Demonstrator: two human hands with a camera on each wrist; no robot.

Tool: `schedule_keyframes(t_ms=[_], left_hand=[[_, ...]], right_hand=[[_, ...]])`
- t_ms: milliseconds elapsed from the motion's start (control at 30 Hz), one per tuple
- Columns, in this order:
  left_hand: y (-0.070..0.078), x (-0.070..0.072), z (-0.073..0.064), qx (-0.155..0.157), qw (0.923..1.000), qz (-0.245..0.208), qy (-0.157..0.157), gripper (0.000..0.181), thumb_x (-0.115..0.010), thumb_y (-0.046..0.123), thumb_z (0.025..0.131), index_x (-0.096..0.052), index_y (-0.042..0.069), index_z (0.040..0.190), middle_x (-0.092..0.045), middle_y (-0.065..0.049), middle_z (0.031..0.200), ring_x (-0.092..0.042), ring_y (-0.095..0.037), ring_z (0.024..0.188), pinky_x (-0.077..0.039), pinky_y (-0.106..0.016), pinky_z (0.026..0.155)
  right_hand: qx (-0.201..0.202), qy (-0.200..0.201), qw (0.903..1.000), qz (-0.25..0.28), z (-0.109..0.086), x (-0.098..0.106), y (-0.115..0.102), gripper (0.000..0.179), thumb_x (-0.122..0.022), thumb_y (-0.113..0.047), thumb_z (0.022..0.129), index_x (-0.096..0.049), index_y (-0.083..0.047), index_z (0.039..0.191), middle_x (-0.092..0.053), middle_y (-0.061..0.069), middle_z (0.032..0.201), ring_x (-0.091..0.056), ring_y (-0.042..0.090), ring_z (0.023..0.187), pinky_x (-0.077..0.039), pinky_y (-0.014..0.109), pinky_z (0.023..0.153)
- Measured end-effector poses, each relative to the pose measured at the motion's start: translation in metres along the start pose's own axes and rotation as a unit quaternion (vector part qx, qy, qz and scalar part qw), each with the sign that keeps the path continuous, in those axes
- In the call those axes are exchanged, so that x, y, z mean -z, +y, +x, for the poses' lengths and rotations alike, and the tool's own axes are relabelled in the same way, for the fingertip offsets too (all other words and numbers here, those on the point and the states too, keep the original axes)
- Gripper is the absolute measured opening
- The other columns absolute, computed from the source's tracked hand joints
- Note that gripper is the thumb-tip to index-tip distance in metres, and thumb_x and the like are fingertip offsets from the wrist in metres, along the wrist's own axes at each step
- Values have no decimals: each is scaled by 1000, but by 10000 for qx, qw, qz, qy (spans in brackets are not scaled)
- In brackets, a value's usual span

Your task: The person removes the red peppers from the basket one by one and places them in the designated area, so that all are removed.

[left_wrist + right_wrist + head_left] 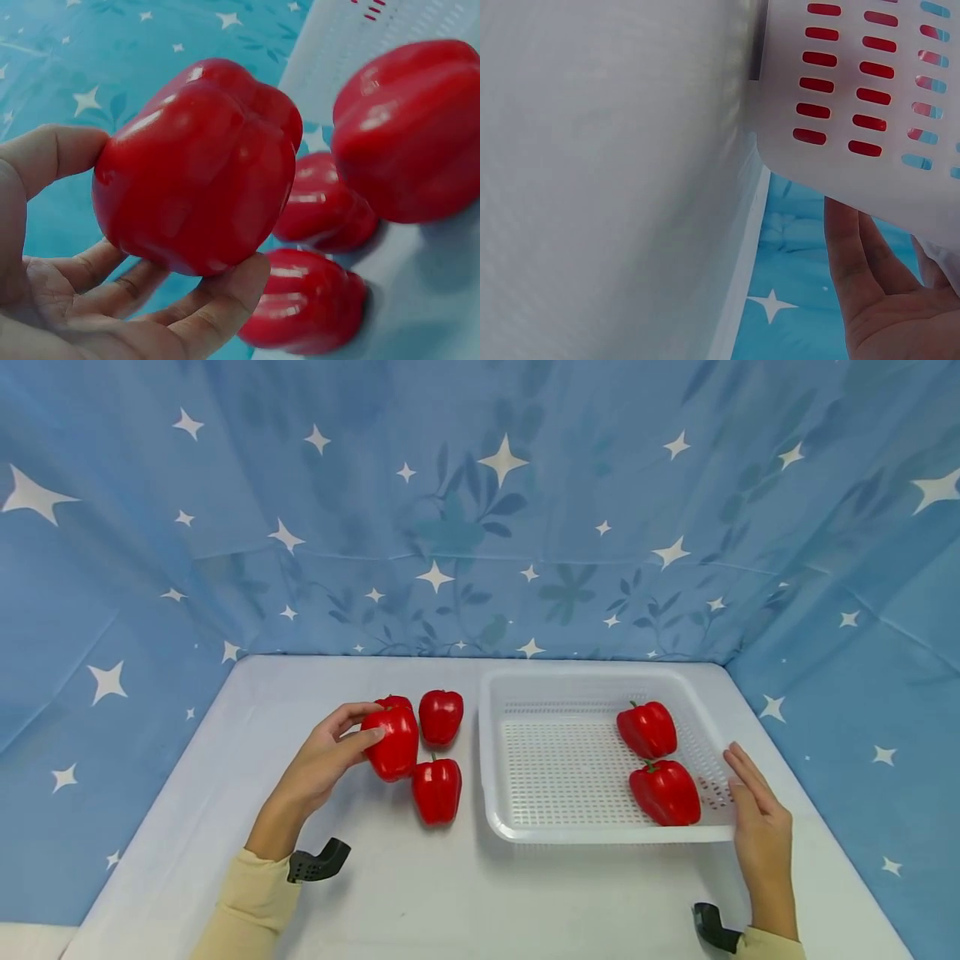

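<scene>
My left hand (318, 760) holds a red bell pepper (392, 745) between thumb and fingers; in the left wrist view, this pepper (195, 172) looks raised off the table. Close by are a bell pepper (441, 718) at the back, another (437, 791) nearer me, and one (395, 702) partly hidden behind the held one. My right hand (761, 827) rests against the right side of a white plastic basket (495, 760), its fingers fairly straight along the outside of the rim. Inside the basket's right part lie two bell peppers, one (647, 730) behind the other (665, 793).
The white table (420, 893) carries the basket right of centre and the loose peppers left of it. A blue curtain (360, 527) with white stars hangs behind the table and along both sides. Each wrist wears a black mount (321, 862).
</scene>
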State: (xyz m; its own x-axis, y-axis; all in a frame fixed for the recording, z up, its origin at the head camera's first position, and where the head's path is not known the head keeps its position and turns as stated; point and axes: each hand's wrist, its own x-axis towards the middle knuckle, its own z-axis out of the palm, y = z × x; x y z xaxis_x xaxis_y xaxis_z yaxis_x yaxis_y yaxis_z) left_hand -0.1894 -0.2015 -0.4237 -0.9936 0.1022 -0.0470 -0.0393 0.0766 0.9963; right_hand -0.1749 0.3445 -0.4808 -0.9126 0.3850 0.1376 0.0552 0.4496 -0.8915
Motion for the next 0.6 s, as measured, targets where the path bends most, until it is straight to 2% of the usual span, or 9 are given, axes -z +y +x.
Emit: schedule_keyframes(t_ms=[133,300,600], left_hand=[[-6,6,-8,94,9999,61,125,55,-65,16,106,-43,-4,153,-44,-22,152,-63,-24,118,-58,-27,95],[-17,12,-15,238,9993,134,268,54,-65,16,105,-45,-5,150,-46,-22,148,-60,-27,120,-59,-28,94],[-36,19,-24,428,9985,252,216,52,-67,17,105,-48,-6,147,-49,-25,144,-63,-26,116,-59,-28,93]], right_hand=[[17,-8,10000,12,1,1,1,46,-43,-34,116,-53,-28,160,-40,-16,167,-30,6,156,-34,27,117],[70,-7,10000,18,1,1,2,45,-44,-33,116,-53,-28,159,-41,-16,166,-31,7,156,-35,21,114],[64,-11,10000,6,0,1,1,45,-44,-34,116,-52,-28,160,-40,-16,167,-31,7,156,-35,25,116]])
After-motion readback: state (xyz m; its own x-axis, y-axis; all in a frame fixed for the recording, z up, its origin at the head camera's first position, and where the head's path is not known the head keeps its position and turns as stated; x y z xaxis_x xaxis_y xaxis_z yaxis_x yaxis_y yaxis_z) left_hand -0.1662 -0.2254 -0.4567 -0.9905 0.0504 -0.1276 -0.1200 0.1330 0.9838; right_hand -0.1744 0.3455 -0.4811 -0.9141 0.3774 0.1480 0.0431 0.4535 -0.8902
